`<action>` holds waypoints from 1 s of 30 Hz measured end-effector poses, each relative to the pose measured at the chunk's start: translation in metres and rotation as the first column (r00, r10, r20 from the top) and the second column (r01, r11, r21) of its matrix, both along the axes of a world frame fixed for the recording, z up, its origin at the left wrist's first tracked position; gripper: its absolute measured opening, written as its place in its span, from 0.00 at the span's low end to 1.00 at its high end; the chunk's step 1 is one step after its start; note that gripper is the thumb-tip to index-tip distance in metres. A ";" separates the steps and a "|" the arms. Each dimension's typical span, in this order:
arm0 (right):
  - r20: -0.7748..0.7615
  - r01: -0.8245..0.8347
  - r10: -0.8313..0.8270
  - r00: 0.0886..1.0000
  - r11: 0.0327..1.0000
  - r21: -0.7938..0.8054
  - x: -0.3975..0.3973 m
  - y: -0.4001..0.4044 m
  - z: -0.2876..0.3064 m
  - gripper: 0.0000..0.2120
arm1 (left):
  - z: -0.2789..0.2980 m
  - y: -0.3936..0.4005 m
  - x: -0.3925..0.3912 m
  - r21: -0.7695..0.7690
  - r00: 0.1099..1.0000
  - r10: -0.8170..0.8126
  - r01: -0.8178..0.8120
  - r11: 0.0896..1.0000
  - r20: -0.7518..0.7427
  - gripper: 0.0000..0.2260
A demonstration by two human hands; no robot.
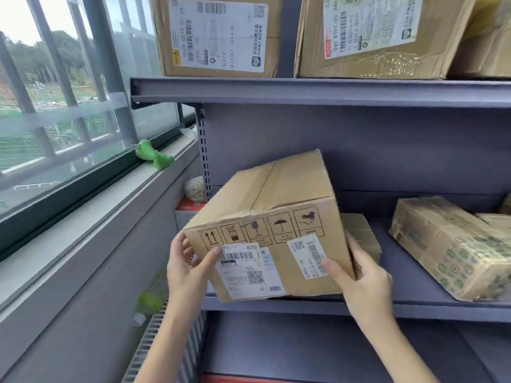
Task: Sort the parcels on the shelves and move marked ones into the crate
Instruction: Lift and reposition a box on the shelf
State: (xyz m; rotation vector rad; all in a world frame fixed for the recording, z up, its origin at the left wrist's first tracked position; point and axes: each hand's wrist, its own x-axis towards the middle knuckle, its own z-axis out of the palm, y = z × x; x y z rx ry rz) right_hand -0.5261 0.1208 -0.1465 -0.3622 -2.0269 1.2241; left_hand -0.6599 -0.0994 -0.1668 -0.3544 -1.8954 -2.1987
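A brown cardboard parcel (279, 205) with handling symbols and two white barcode labels is tilted at the front left of the middle shelf (414, 310). My left hand (188, 272) grips its lower left corner, thumb on the larger label. At the lower right corner, my right hand (362, 280) holds the parcel with its thumb on the smaller label. Behind the right hand a small taped parcel (359, 233) is partly hidden. A tape-wrapped parcel with green print (453, 247) lies on the same shelf at the right. No crate is in view.
Two labelled cardboard boxes (218, 34) (381, 34) stand on the upper shelf (318, 92). A window with a sill (83, 217) runs along the left, with a green object (153, 156) on it. A white bundle (195, 189) sits left of the shelf upright.
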 end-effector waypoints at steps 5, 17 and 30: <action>-0.055 -0.063 0.057 0.997 0.993 -0.103 -0.012 -0.012 -0.015 0.32 | 0.017 -0.011 0.001 -0.001 0.997 0.058 -0.058 0.998 -0.058 0.24; -0.103 -0.138 0.116 0.988 0.960 -0.244 -0.038 -0.028 -0.045 0.21 | 0.019 -0.030 -0.009 -0.070 0.991 0.083 -0.091 0.993 -0.108 0.26; 0.130 -0.052 0.081 0.988 0.976 -0.213 -0.050 -0.013 -0.064 0.11 | -0.031 -0.023 -0.022 -0.177 0.987 -0.122 0.140 0.974 0.107 0.25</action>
